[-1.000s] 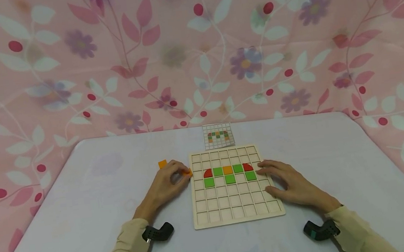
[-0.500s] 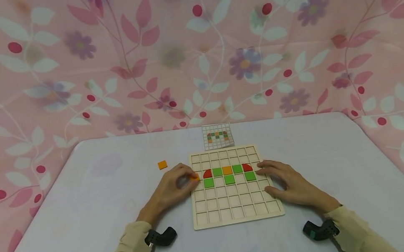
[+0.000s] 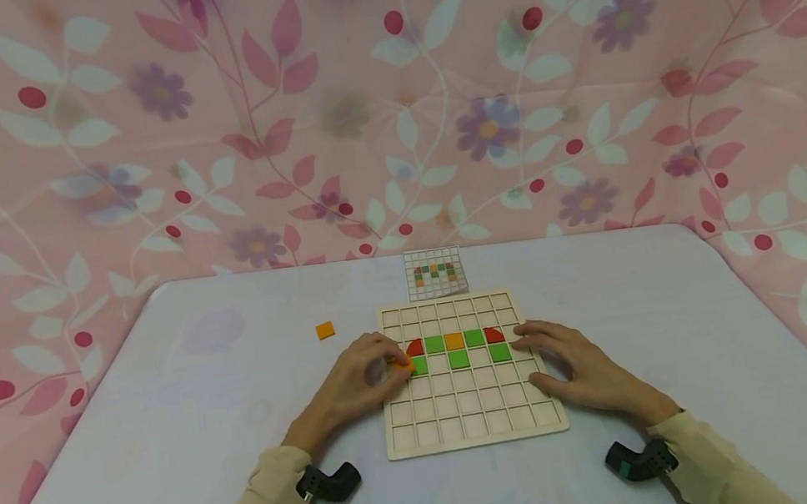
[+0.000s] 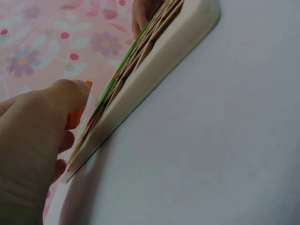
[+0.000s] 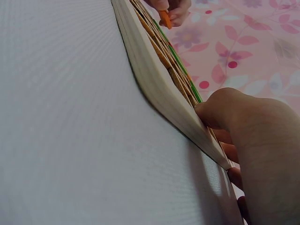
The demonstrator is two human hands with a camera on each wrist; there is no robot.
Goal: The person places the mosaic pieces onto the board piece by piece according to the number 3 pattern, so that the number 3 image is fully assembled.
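My left hand is over the left part of a pale wooden grid board. It pinches a square orange tile between thumb and fingers, held above the surface in the right wrist view. Set in the board's cells are two red quarter-round tiles, several green square tiles and one orange square tile. Along the right edge rests my right hand, its fingers loosely bent and spread. The right wrist view has its thumb lying on the board's rim.
Another orange square tile lies on the white tablecloth, left of the board. Behind the board is a small printed card with a grid of coloured shapes. A pink flowered cloth hangs at the table's far side.
From beside the board's left edge, my left hand has moved right and slightly nearer, bringing the pinched orange tile over the board. My right hand has stayed in place.
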